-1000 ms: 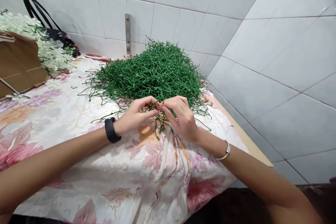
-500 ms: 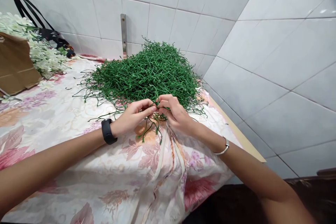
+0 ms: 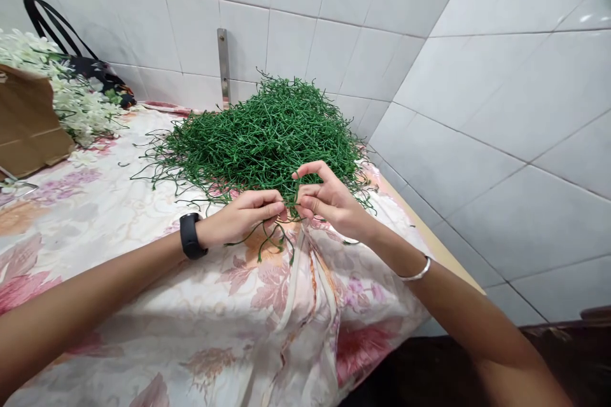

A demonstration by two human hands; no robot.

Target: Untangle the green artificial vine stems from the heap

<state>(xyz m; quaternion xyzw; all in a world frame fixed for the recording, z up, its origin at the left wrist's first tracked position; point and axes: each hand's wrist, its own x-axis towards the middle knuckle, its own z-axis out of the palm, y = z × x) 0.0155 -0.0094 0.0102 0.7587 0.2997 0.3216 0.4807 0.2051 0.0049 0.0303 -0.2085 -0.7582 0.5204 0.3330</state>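
A big heap of thin green artificial flower stems (image 3: 267, 133) is piled on the floral cloth (image 3: 200, 311) against the tiled wall. At its front edge, my left hand (image 3: 252, 211) is closed, thumb pressed on the fingers, with green stems showing around the fingertips. Just to its right, my right hand (image 3: 329, 202) pinches with thumb and fingers at a thin green stem, its index finger raised and curved. A small gap parts the two hands. Below the left hand, a few stems (image 3: 279, 243) hang or lie over the cloth; which of these are held I cannot tell.
White artificial flowers (image 3: 83, 105) and a brown cardboard box (image 3: 31, 124) stand at the left, with a dark bag (image 3: 102, 76) behind them. A metal strip (image 3: 223, 67) is upright on the wall. Tiled walls (image 3: 501, 89) bound the back and right.
My hands have drawn slightly apart from touching, the right one moving rightward with its index finger lifting. A short stem now lies below the right wrist.
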